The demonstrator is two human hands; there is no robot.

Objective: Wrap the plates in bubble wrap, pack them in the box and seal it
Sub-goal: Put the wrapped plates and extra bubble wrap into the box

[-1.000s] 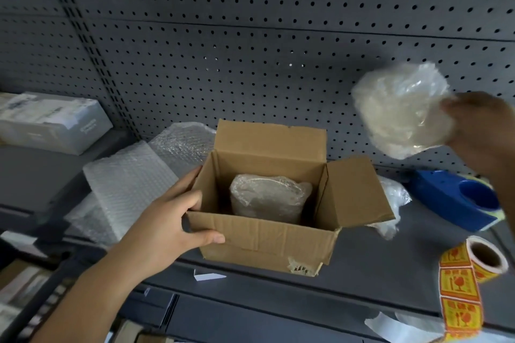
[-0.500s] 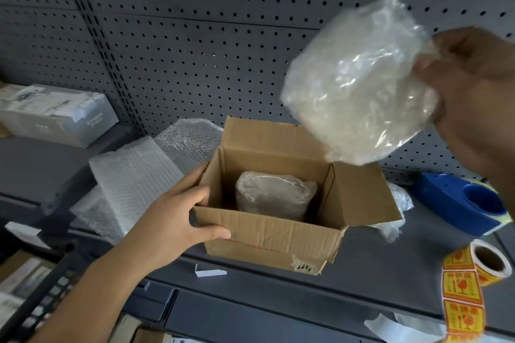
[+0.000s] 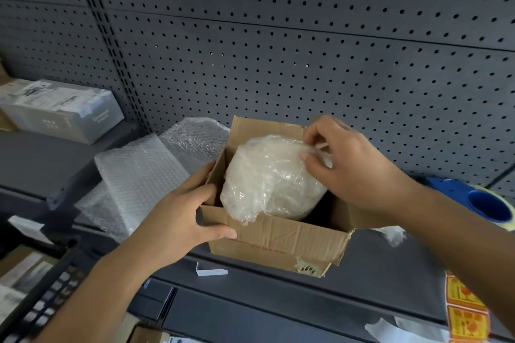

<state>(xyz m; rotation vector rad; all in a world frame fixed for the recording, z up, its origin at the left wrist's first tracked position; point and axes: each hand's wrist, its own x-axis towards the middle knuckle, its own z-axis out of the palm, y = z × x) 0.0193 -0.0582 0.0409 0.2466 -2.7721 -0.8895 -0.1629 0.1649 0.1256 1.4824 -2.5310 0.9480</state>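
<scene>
An open brown cardboard box (image 3: 274, 242) stands on the grey shelf. A plate wrapped in clear bubble wrap (image 3: 267, 178) sits tilted in the box's mouth, its top above the rim. My right hand (image 3: 348, 167) pinches the wrap at the bundle's upper right edge. My left hand (image 3: 184, 214) grips the box's near left corner, thumb on the front wall and fingers over the left flap. The wrapped plate seen earlier inside the box is hidden behind this bundle.
Loose bubble wrap sheets (image 3: 145, 175) lie left of the box. A blue tape dispenser (image 3: 479, 203) sits at the right, with yellow-and-red fragile stickers (image 3: 465, 312) below it. A grey carton (image 3: 58, 108) rests far left. A perforated grey panel (image 3: 278, 50) backs the shelf.
My right hand has brought the wrapped plate down from the upper right into the box's mouth. My left hand kept its hold on the box corner.
</scene>
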